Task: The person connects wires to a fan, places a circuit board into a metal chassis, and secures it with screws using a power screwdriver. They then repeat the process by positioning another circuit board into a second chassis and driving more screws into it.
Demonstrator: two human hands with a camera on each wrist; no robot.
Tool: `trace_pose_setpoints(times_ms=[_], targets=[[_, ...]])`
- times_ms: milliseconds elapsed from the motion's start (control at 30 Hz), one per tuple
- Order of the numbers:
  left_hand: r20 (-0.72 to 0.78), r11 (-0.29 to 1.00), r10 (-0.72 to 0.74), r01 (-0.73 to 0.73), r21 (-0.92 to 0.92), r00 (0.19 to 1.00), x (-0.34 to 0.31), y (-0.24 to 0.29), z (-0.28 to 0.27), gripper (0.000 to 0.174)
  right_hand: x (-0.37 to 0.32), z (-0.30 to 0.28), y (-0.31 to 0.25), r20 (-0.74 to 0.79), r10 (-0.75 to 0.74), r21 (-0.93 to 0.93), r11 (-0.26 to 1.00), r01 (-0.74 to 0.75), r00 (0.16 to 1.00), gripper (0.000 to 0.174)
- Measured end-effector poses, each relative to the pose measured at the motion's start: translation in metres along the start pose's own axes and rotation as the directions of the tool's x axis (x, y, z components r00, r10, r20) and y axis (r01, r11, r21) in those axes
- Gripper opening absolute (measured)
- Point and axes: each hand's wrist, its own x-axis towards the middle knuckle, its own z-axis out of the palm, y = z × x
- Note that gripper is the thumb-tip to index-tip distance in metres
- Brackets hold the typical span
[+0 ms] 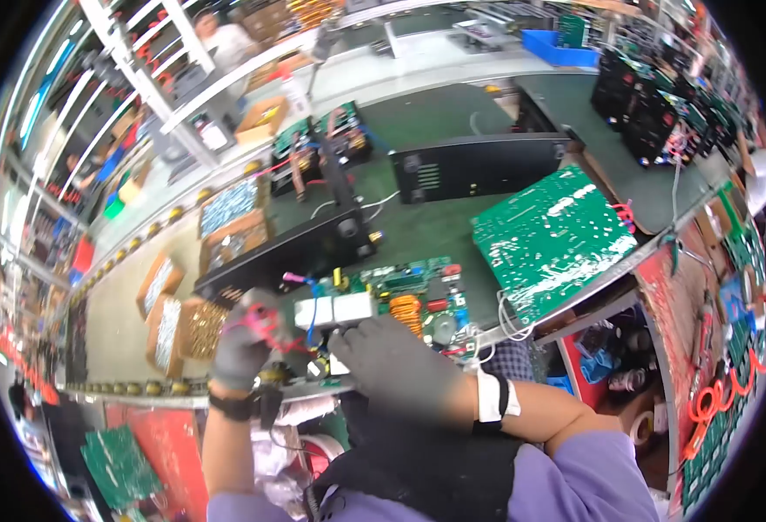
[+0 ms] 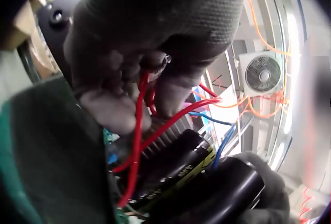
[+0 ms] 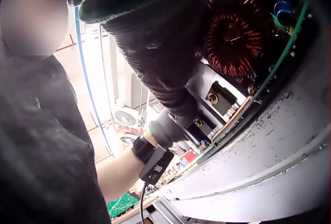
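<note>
A gloved left hand [image 1: 242, 348] pinches red wires [image 1: 266, 324] at the left end of a populated circuit board [image 1: 400, 283]. In the left wrist view the left hand [image 2: 155, 32] grips the red wires [image 2: 137, 146] between thumb and fingers, above black cylindrical capacitors [image 2: 222, 193]. The gloved right hand [image 1: 392, 361] lies over the board's near edge, beside a white heat sink [image 1: 339, 310] and a copper coil [image 1: 406, 315]. In the right wrist view the right hand [image 3: 155, 53] reaches down by the metal plate with black components [image 3: 214, 97]; its fingertips are mostly hidden.
Black panels [image 1: 479, 167] stand behind the board. A large green circuit board [image 1: 557, 239] lies at the right. Boxes of small parts [image 1: 231, 209] stand at the left, black assemblies [image 1: 661, 113] at the back right. A blue bin [image 1: 559, 49] is farther back.
</note>
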Motion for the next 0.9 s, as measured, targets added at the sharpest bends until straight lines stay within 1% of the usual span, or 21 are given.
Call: trace_pose_setpoints(times_ms=[33,67,100,133,167,200,267,300,333,400,500,533,567,600,667,700,733,767,833,867,900], targets=[[0.164,0.992,0.045,-0.024,-0.127,0.985,0.0,0.002,-0.016,0.029,0.0,0.0,-0.001,-0.03,-0.003,-0.019,1.0,0.003,1.0,0.046],[0.154,0.963,0.135,-0.093,-0.252,0.979,-0.002,0.007,-0.03,0.023,0.002,-0.002,-0.002,-0.025,-0.022,-0.01,1.0,0.022,0.999,0.046],[0.014,0.927,0.133,-0.119,-0.356,0.991,-0.015,0.035,-0.017,0.022,0.003,-0.006,-0.002,-0.009,0.013,0.037,0.999,-0.013,1.0,0.047],[0.036,0.923,0.298,-0.279,-0.264,0.954,-0.019,0.057,-0.015,0.029,0.003,-0.008,-0.002,0.013,0.048,0.084,0.995,-0.049,0.999,0.048],[-0.003,0.883,0.347,-0.328,-0.336,0.938,-0.032,0.076,-0.019,0.036,0.003,-0.005,-0.002,-0.023,0.04,0.086,0.996,-0.038,0.999,0.051],[-0.112,0.818,0.564,-0.572,-0.059,0.818,-0.047,0.097,-0.016,0.033,0.003,-0.005,0.0,-0.018,0.02,0.091,0.996,-0.018,1.0,0.051],[0.089,0.676,0.719,-0.664,-0.319,0.689,-0.073,0.154,-0.009,0.024,0.001,-0.011,0.0,0.011,0.027,0.077,0.997,-0.027,1.0,0.054],[0.14,0.635,0.767,-0.708,-0.31,0.627,-0.083,0.166,-0.013,0.023,0.0,-0.013,0.001,0.038,0.012,0.056,0.998,-0.014,0.999,0.057],[0.116,0.549,0.836,-0.818,-0.17,0.536,-0.093,0.169,-0.015,0.037,0.0,-0.013,0.001,0.037,0.001,0.053,0.999,-0.003,0.999,0.057],[0.004,0.514,0.858,-0.857,-0.019,0.514,-0.102,0.167,-0.009,0.048,0.0,-0.017,0.003,0.078,-0.012,0.08,0.997,0.006,0.997,0.052],[-0.389,0.726,0.686,-0.616,0.307,0.614,-0.096,0.114,-0.013,0.065,0.0,-0.057,0.003,-0.025,0.023,0.183,0.983,-0.018,0.999,0.05],[-0.267,0.811,0.574,-0.493,0.314,0.774,-0.094,0.092,-0.019,0.071,0.0,-0.07,0.004,-0.1,0.079,0.278,0.959,-0.048,0.992,0.051],[-0.329,0.883,0.399,-0.262,0.389,0.856,-0.092,0.068,-0.019,0.069,-0.003,-0.077,0.006,-0.266,0.081,0.306,0.952,0.004,0.961,0.05],[-0.332,0.955,0.254,-0.18,0.237,0.908,-0.085,0.04,-0.006,0.06,-0.007,-0.096,0.008,-0.125,0.202,0.529,0.842,-0.107,0.971,0.051],[-0.291,0.995,0.017,0.012,0.099,0.957,-0.076,-0.007,0.024,0.058,-0.012,-0.092,-0.003,-0.279,0.51,0.929,0.357,0.094,0.814,0.05],[-0.149,0.982,-0.1,0.073,-0.174,0.984,-0.072,-0.035,0.035,0.062,-0.014,-0.089,0.0,-0.317,0.529,0.947,0.214,0.238,0.787,0.052],[0.026,0.893,-0.172,0.167,-0.419,0.985,-0.066,-0.054,0.046,0.066,-0.022,-0.078,0.002,-0.267,0.57,0.961,0.099,0.257,0.777,0.058],[0.022,0.888,-0.165,0.158,-0.432,0.986,-0.059,-0.057,0.067,0.066,-0.027,-0.068,-0.003,-0.219,0.633,0.976,0.129,0.177,0.743,0.06],[0.167,0.742,0.017,0.1,-0.662,0.986,-0.05,-0.045,0.099,0.073,-0.042,-0.051,-0.005,-0.158,0.695,0.986,0.144,0.079,0.702,0.062],[0.157,0.735,0.011,0.098,-0.671,0.988,-0.05,-0.04,0.098,0.073,-0.054,-0.047,0.004,-0.361,0.511,0.761,0.645,-0.071,0.78,0.062],[0.094,0.793,-0.046,0.093,-0.602,0.995,-0.051,-0.034,0.093,0.074,-0.068,-0.031,0.015,-0.388,0.446,0.607,0.782,-0.141,0.807,0.058]])
